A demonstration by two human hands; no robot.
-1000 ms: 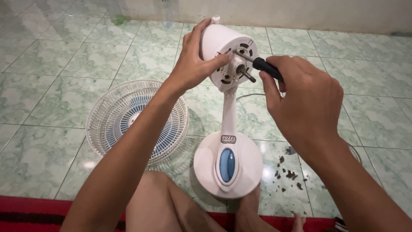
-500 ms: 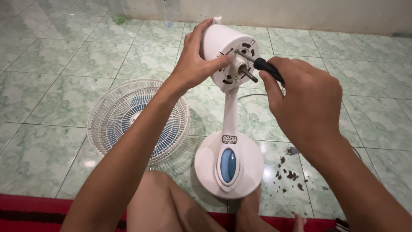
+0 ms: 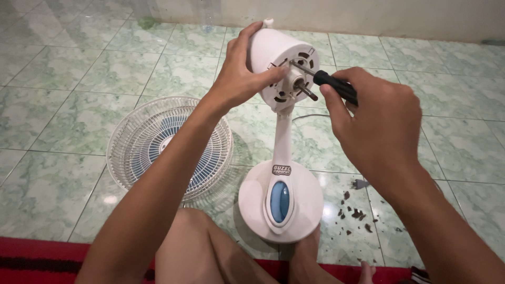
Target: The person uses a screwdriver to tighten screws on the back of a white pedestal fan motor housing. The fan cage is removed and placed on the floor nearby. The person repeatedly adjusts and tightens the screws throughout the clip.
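Looking down through the head camera, you see your left hand [image 3: 239, 79] wrapped around the white plastic motor housing of the pedestal fan [image 3: 276, 60], fingers closed over its top and thumb pressed against the front face. Your right hand [image 3: 376, 123] is closed around the black handle of a screwdriver [image 3: 336, 87], whose metal shank runs up and to the left into the housing's front face, just above the bare metal motor shaft [image 3: 306, 93]. The screwdriver's long axis points from your right hand toward your left, so the tip sits between the two hands, nearer the left thumb. The housing stands on its white neck above the round white base with a blue oval panel [image 3: 280, 201], between your knees on the green tiled floor [image 3: 79, 68]. A white wire fan guard with the blue blade inside [image 3: 168, 144] lies flat to the left; dark crumbs [image 3: 355, 213] scatter to the right. Against the earlier frame, both hands and the screwdriver sit almost unchanged.
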